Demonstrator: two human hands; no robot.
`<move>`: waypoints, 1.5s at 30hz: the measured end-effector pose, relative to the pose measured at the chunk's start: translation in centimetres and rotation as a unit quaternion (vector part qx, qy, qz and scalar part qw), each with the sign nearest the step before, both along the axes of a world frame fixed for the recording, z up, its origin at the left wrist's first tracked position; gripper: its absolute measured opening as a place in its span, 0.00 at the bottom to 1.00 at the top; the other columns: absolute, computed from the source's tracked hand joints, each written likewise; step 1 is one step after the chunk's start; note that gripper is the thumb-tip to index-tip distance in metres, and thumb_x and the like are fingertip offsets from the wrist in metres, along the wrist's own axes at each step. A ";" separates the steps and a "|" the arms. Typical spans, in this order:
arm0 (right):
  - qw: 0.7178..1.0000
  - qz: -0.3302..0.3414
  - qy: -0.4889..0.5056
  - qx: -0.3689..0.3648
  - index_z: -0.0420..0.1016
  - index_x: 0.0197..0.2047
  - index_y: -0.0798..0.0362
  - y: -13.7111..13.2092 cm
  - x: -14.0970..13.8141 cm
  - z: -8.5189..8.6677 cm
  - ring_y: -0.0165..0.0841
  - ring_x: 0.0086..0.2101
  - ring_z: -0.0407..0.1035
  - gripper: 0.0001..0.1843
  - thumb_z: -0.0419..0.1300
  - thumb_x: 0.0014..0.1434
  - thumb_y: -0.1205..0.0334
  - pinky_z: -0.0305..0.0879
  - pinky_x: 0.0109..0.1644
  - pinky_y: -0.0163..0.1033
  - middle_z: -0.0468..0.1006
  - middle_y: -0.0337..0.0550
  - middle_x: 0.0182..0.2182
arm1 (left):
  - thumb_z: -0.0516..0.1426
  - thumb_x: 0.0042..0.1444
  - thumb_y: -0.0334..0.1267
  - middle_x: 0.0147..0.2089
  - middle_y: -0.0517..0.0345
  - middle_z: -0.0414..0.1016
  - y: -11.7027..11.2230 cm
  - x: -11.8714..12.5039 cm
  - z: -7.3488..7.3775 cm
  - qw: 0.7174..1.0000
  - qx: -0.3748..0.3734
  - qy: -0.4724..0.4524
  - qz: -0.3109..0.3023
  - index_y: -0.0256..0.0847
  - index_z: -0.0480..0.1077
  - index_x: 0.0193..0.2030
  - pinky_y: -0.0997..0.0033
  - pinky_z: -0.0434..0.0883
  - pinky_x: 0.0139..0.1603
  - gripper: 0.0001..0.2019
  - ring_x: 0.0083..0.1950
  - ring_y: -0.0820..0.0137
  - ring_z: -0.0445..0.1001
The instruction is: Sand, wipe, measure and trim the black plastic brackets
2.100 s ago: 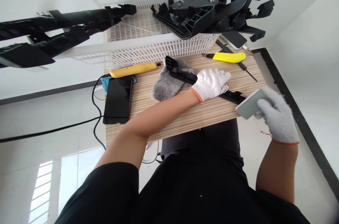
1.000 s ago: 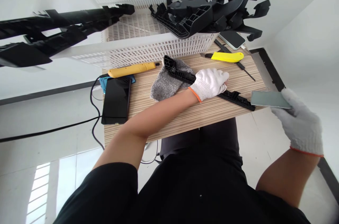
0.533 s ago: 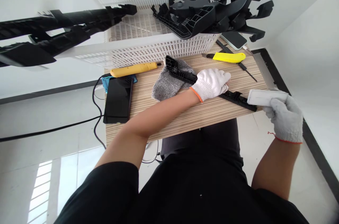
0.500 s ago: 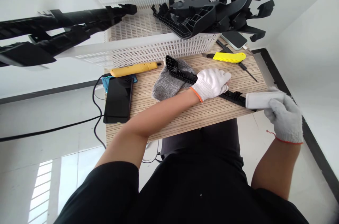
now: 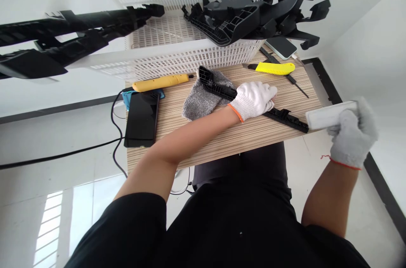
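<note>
On the counter (image 5: pixel 253 133), I see the left hand (image 5: pixel 253 99) clamped on a black strip (image 5: pixel 287 120), right hand (image 5: pixel 353 138) gripping a pale block (image 5: pixel 326 115); slack pressure might let the strip skid.

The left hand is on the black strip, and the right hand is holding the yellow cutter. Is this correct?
Not entirely: the right hand holds a pale block, not the yellow cutter, which lies on the table. The head view shows this. The left hand is indeed on the black strip.
</note>
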State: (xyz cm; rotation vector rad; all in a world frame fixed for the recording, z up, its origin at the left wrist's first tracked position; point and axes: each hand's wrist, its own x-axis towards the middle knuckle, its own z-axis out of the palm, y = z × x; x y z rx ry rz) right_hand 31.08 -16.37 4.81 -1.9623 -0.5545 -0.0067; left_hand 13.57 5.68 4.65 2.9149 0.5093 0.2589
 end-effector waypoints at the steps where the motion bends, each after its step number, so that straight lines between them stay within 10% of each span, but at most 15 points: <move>1: 0.997 0.045 0.043 -0.040 0.84 0.63 0.47 -0.1 0.0 0.0 0.26 0.22 0.64 0.31 0.62 0.55 0.61 0.65 0.24 0.35 0.78 0.39 0.33 | 0.50 0.70 0.40 0.47 0.44 0.82 0.0 0.0 0.0 1.000 -0.001 0.001 0.000 0.42 0.79 0.55 0.60 0.51 0.32 0.18 0.43 0.55 0.76; 3: 0.987 0.092 0.090 -0.099 0.86 0.61 0.49 -0.1 -0.1 -0.2 0.28 0.23 0.68 0.30 0.65 0.54 0.61 0.70 0.27 0.37 0.78 0.38 0.32 | 0.50 0.70 0.41 0.47 0.44 0.82 0.0 0.0 0.0 1.000 0.002 0.001 0.002 0.41 0.79 0.55 0.60 0.51 0.32 0.18 0.43 0.54 0.77; 7: 0.996 -0.062 0.051 0.042 0.83 0.64 0.50 -0.1 0.0 -0.9 0.26 0.22 0.67 0.33 0.63 0.55 0.57 0.66 0.24 0.35 0.81 0.41 0.37 | 0.50 0.69 0.40 0.47 0.45 0.82 0.0 0.0 0.0 1.000 0.000 0.002 0.002 0.42 0.79 0.55 0.59 0.54 0.31 0.18 0.43 0.54 0.76; 11: 0.988 0.057 0.126 -0.072 0.85 0.62 0.50 0.0 -0.4 -1.0 0.29 0.22 0.69 0.31 0.68 0.53 0.59 0.64 0.21 0.34 0.79 0.38 0.30 | 0.50 0.69 0.41 0.48 0.44 0.82 0.0 0.0 0.1 1.000 -0.002 0.001 0.004 0.42 0.79 0.55 0.59 0.56 0.32 0.18 0.42 0.54 0.76; 15: 0.992 -0.070 0.090 0.059 0.85 0.61 0.52 0.1 -0.8 -0.6 0.26 0.20 0.66 0.29 0.65 0.56 0.57 0.60 0.19 0.31 0.77 0.37 0.28 | 0.51 0.69 0.40 0.47 0.44 0.82 0.1 0.1 0.0 1.000 -0.003 0.002 0.000 0.42 0.79 0.55 0.59 0.56 0.32 0.18 0.43 0.54 0.76; 19: 0.987 0.062 0.128 -0.077 0.87 0.59 0.50 0.3 -1.2 -0.2 0.29 0.21 0.70 0.27 0.68 0.56 0.58 0.69 0.23 0.34 0.80 0.39 0.28 | 0.50 0.70 0.41 0.46 0.44 0.82 0.1 0.1 -0.3 1.000 0.007 -0.009 0.000 0.43 0.79 0.54 0.59 0.56 0.32 0.18 0.42 0.54 0.76; 23: 0.994 -0.070 0.073 0.039 0.84 0.62 0.52 0.8 -1.0 -0.1 0.26 0.21 0.67 0.30 0.64 0.58 0.57 0.62 0.19 0.31 0.81 0.42 0.34 | 0.49 0.70 0.41 0.46 0.44 0.82 0.2 0.1 -0.3 1.000 0.006 -0.006 -0.003 0.42 0.79 0.55 0.59 0.58 0.33 0.18 0.42 0.54 0.76; 26: 0.987 0.049 0.131 -0.083 0.85 0.58 0.53 1.0 -0.6 -0.3 0.27 0.22 0.66 0.27 0.67 0.56 0.56 0.58 0.19 0.30 0.78 0.40 0.29 | 0.50 0.70 0.41 0.48 0.45 0.82 0.2 0.1 -0.3 1.000 0.008 0.001 -0.004 0.42 0.79 0.55 0.59 0.55 0.32 0.18 0.43 0.54 0.77; 31: 0.995 -0.054 0.086 0.023 0.84 0.59 0.51 0.9 -0.1 -0.7 0.25 0.21 0.65 0.28 0.65 0.57 0.54 0.59 0.19 0.30 0.80 0.41 0.33 | 0.50 0.69 0.41 0.48 0.48 0.83 0.2 0.2 -0.5 1.000 0.007 0.000 0.007 0.43 0.79 0.54 0.60 0.50 0.31 0.17 0.44 0.54 0.78; 34: 0.986 0.049 0.137 -0.086 0.86 0.58 0.51 0.7 -0.1 -0.7 0.28 0.20 0.67 0.27 0.68 0.55 0.56 0.56 0.18 0.29 0.76 0.38 0.26 | 0.51 0.69 0.42 0.49 0.48 0.84 0.2 0.3 -0.5 1.000 -0.001 0.006 0.003 0.43 0.79 0.55 0.61 0.51 0.31 0.17 0.44 0.55 0.78; 38: 0.991 -0.058 0.117 0.024 0.84 0.61 0.50 0.4 -0.4 -0.5 0.28 0.21 0.66 0.30 0.66 0.56 0.53 0.56 0.18 0.29 0.74 0.36 0.25 | 0.51 0.69 0.42 0.48 0.48 0.84 0.2 0.3 -0.5 1.000 0.004 0.001 0.009 0.43 0.79 0.55 0.60 0.51 0.31 0.17 0.44 0.55 0.78; 42: 0.979 0.088 0.151 -0.106 0.86 0.57 0.49 0.4 -0.6 0.1 0.30 0.23 0.70 0.27 0.69 0.53 0.56 0.64 0.22 0.33 0.78 0.38 0.27 | 0.51 0.69 0.41 0.48 0.49 0.84 0.2 0.3 -0.4 1.000 0.003 0.006 0.007 0.43 0.79 0.55 0.60 0.52 0.31 0.17 0.44 0.55 0.78; 45: 0.995 -0.039 0.094 0.006 0.85 0.60 0.49 0.4 -0.2 0.3 0.27 0.22 0.66 0.29 0.65 0.55 0.55 0.62 0.21 0.32 0.76 0.37 0.27 | 0.51 0.69 0.41 0.49 0.48 0.84 0.1 0.3 -0.3 1.000 0.005 0.010 0.014 0.44 0.79 0.56 0.60 0.52 0.31 0.17 0.44 0.55 0.78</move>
